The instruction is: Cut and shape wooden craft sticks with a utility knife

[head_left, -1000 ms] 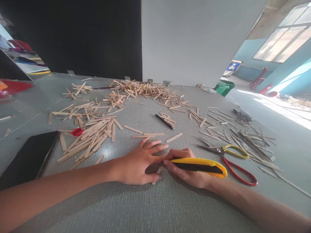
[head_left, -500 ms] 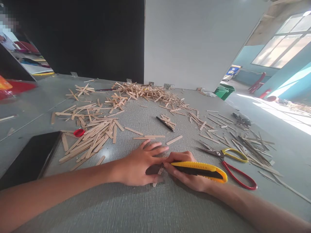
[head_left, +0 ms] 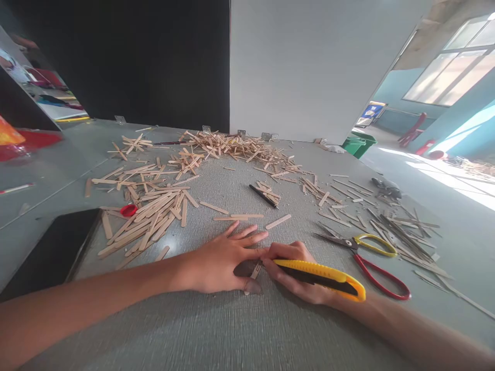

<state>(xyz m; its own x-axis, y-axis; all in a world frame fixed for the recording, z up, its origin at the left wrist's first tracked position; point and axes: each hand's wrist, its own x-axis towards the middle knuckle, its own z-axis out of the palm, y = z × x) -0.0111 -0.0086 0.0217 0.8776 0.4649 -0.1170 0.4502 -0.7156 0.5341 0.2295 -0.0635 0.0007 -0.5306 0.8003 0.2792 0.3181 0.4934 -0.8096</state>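
My left hand [head_left: 224, 263] lies on the grey table [head_left: 216, 330], fingers stretched out, with thumb and forefinger pinning a small wooden stick [head_left: 252, 274] flat. My right hand [head_left: 297, 270] is closed around a yellow and black utility knife [head_left: 323, 273]. The knife's blade tip rests on that stick, right between the two hands. The stick is largely hidden under my fingers.
A pile of long wooden sticks [head_left: 150, 216] and a red cap [head_left: 128, 209] lie to the left, beside a black slab [head_left: 46, 252]. Shorter stick pieces [head_left: 232, 147] are heaped at the back. Red and yellow scissors [head_left: 367, 255], thin offcuts [head_left: 398, 226] and a black pen [head_left: 262, 196] lie nearby.
The hands and knife stay in nearly the same spot. The knife has shifted slightly, its rear end dropping lower and toward me. The camera view drifted a little.
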